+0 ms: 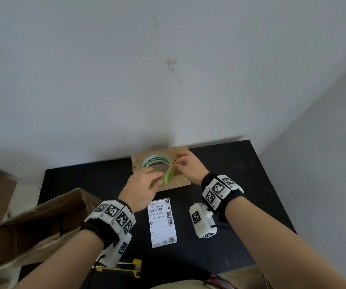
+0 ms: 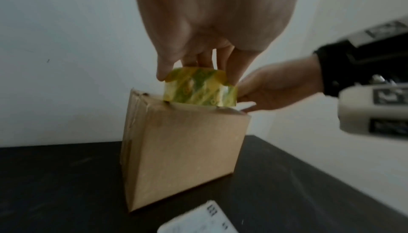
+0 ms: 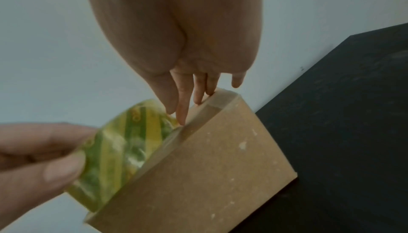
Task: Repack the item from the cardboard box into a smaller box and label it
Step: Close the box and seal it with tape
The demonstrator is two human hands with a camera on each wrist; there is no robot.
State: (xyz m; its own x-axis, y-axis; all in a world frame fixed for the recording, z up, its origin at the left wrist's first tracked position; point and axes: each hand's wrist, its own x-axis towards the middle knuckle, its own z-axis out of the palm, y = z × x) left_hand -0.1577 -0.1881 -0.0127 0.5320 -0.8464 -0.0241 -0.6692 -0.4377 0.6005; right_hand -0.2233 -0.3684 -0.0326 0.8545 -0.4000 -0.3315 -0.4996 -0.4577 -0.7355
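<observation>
Altogether one small cardboard box stands on the black bench, under both hands, with one roll of clear tape with green print on top of it. One shipping label lies flat on the bench between the two wrists, nearer the person than the small box. One larger open cardboard box sits beside the left forearm, and one yellow utility knife lies at the near bench edge below the left wrist.

The left hand reaches forward and grips the tape roll, thumb on one side and fingers curled round the other. The right hand lies with straight fingers pressing a strip of tape along the small box's top edge, just beside the roll.

The small box stands close to the wall at the bench's far edge. Bare bench lies to the right of the right hand.
</observation>
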